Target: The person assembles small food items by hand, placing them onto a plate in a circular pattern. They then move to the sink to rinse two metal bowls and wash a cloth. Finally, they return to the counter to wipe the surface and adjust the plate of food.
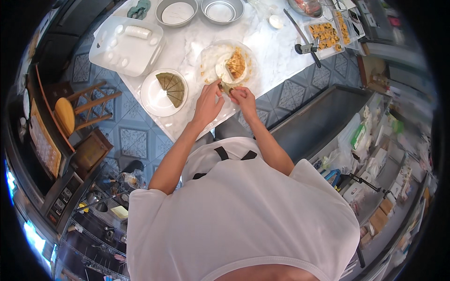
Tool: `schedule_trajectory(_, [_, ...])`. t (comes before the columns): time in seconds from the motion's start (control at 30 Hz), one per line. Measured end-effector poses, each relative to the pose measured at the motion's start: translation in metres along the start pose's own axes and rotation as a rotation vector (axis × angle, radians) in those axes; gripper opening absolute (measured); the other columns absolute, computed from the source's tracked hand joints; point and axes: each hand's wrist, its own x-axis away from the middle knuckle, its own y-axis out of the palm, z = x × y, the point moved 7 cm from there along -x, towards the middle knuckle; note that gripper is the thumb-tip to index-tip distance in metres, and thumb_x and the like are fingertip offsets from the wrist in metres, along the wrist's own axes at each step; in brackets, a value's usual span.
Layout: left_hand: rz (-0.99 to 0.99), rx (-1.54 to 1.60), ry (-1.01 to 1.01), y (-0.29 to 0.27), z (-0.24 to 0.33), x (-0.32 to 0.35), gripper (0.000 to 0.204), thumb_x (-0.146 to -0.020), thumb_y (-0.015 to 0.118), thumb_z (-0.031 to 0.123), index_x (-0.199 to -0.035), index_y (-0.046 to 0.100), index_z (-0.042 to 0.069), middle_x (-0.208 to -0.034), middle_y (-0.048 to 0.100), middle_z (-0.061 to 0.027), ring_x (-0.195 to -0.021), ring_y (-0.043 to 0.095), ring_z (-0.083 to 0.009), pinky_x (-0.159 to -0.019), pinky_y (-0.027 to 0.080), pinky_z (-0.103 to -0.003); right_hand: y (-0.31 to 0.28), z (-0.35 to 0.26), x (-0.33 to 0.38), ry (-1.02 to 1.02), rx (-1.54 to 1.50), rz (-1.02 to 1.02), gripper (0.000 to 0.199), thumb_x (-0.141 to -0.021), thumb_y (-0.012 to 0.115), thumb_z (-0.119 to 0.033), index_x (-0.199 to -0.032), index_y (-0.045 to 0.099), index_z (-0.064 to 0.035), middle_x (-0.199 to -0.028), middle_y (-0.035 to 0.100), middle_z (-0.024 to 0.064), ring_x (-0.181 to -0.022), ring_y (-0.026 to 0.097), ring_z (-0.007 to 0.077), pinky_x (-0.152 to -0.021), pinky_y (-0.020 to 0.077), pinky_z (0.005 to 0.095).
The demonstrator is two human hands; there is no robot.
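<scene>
An olive-green piece (225, 87) slants in my two-handed pinch above the marbled tabletop's (187, 51) near edge.
My left hand (209, 100) and right hand (244, 99) grip its ends, fingertips closed; its long axis, half hidden, seems to run rightward, toward me. Beyond: a filling-strewn round plate (211, 51), a white bin (149, 58), two metal pans (177, 25); farther left, a wooden stool (65, 117) on blue-grey tiles (132, 140).

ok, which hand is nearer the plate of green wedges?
Left: the left hand is right of the plate, apart from it; the right hand is farther right.
</scene>
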Motion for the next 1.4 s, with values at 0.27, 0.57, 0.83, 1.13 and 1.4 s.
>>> schedule_trajectory(0.27, [-0.075,0.098,-0.095,0.016,-0.003,-0.010,0.018,-0.086,0.065,0.007,-0.099,0.055,0.002,-0.129,0.067,-0.0130,-0.113,0.058,-0.0305,-0.100,0.047,-0.040,-0.007,-0.007,0.006,0.034,0.011,-0.044,0.028,-0.098,0.070,-0.009,-0.122,0.062,0.0018,-0.105,0.072,0.0078,-0.097,0.070,0.0133,-0.089,0.0595,0.0262])
schedule_trajectory(0.57, [-0.002,0.727,-0.133,-0.048,0.094,0.021,0.016,-0.084,0.052,-0.006,-0.091,0.045,0.007,-0.129,0.068,-0.0230,-0.117,0.062,-0.0244,-0.106,0.045,-0.038,0.031,-0.087,0.066,0.097,-0.379,-0.488,0.031,-0.101,0.062,-0.008,-0.131,0.055,-0.0026,-0.131,0.063,0.0095,-0.114,0.066,0.0177,-0.103,0.0562,0.0319])
schedule_trajectory(0.83, [0.362,0.640,-0.388,-0.098,0.052,0.060,0.023,-0.096,0.060,-0.001,-0.118,0.065,-0.004,-0.100,0.073,-0.0094,-0.088,0.067,-0.0113,-0.083,0.051,-0.024,0.094,-0.125,0.119,0.211,-0.415,-0.745,0.039,-0.099,0.056,-0.001,-0.137,0.051,-0.0016,-0.127,0.065,0.0125,-0.117,0.067,0.0198,-0.098,0.0585,0.0308])
schedule_trajectory(1.13, [0.392,0.406,-0.320,-0.085,0.059,0.069,0.030,-0.092,0.060,-0.004,-0.119,0.073,0.000,-0.098,0.075,-0.0091,-0.084,0.066,-0.0120,-0.076,0.051,-0.027,0.143,-0.129,0.165,0.355,-0.630,-0.787,0.043,-0.102,0.057,-0.009,-0.142,0.051,0.0027,-0.136,0.061,0.0125,-0.126,0.061,0.0201,-0.109,0.0517,0.0342])
schedule_trajectory(1.4, [0.365,0.456,-0.367,-0.083,0.052,0.074,0.031,-0.096,0.058,-0.001,-0.125,0.067,-0.007,-0.104,0.076,-0.0134,-0.085,0.072,-0.0161,-0.077,0.058,-0.030,0.157,-0.126,0.147,0.252,-0.450,-0.655,0.039,-0.105,0.054,-0.010,-0.140,0.052,0.0050,-0.133,0.063,0.0132,-0.123,0.062,0.0187,-0.111,0.0496,0.0328])
